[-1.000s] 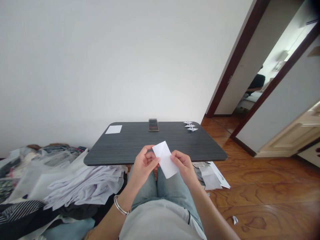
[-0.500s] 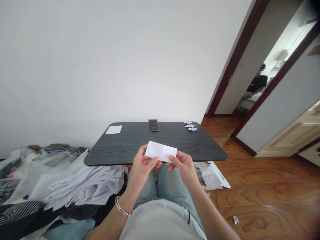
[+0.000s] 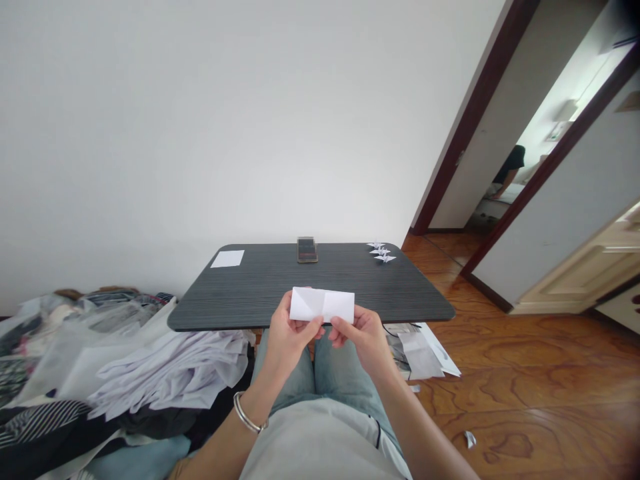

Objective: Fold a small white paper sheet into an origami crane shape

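Note:
A creased, folded sheet of white paper (image 3: 322, 303) is held up over the near edge of the dark table (image 3: 260, 280). My left hand (image 3: 295, 330) pinches its lower left side, thumb in front and fingers behind. At the lower right, my right hand (image 3: 363, 330) grips it the same way, thumb near the middle crease. Most of the fingertips are hidden behind the paper. Several small folded paper cranes (image 3: 383, 253) stand at the table's back right. A flat white sheet (image 3: 227, 259) lies at the back left.
A phone (image 3: 307, 250) rests at the table's back middle, by the wall. Piled clothes and bags (image 3: 170, 373) fill the floor on the left. Papers (image 3: 425, 350) show beneath the table's right side. Beyond the doorway, a person (image 3: 510, 170) leans over.
The folded paper has turned from a slant to nearly level. My right thumb has shifted left towards the middle crease. The person beyond the doorway has bent further forward.

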`<state>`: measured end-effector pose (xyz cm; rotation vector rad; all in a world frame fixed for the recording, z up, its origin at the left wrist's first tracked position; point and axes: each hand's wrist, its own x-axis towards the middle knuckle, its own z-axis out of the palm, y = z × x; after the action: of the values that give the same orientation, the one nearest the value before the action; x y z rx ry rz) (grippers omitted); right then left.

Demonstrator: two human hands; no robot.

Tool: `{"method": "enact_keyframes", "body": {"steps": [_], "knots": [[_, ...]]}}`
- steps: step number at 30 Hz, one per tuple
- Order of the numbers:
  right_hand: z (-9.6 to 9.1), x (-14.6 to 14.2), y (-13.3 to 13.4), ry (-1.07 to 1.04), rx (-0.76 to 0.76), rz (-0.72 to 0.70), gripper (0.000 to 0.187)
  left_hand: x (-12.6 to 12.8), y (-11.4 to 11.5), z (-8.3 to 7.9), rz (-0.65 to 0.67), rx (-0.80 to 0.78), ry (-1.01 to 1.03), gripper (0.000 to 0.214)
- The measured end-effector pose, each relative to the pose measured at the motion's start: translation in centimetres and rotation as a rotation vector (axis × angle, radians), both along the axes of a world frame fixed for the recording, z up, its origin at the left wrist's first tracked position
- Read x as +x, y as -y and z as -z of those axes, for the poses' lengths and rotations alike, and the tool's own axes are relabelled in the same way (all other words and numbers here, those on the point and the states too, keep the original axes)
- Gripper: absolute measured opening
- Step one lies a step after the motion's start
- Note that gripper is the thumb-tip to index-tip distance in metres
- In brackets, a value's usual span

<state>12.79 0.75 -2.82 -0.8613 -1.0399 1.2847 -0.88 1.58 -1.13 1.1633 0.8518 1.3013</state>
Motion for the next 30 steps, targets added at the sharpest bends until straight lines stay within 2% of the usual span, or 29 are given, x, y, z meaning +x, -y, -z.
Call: {"method": "enact_keyframes", "body": {"steps": [16, 23, 30], "knots": [[0.06, -0.42, -0.01, 0.004, -0.029, 0.009, 0.015, 0.18, 0.21, 0.06, -0.020, 0.052, -0.069, 0.033], [0.25, -0.48, -0.15, 0.014, -0.015, 0.007, 0.023, 0.13, 0.19, -0.01, 0.036, 0.036, -0.046, 0.041], [0.08, -0.59, -0.07, 0.017, -0.017, 0.016, 0.021, 0.16, 0.23, -0.10, 0.050, 0.035, -0.044, 0.042]]}}
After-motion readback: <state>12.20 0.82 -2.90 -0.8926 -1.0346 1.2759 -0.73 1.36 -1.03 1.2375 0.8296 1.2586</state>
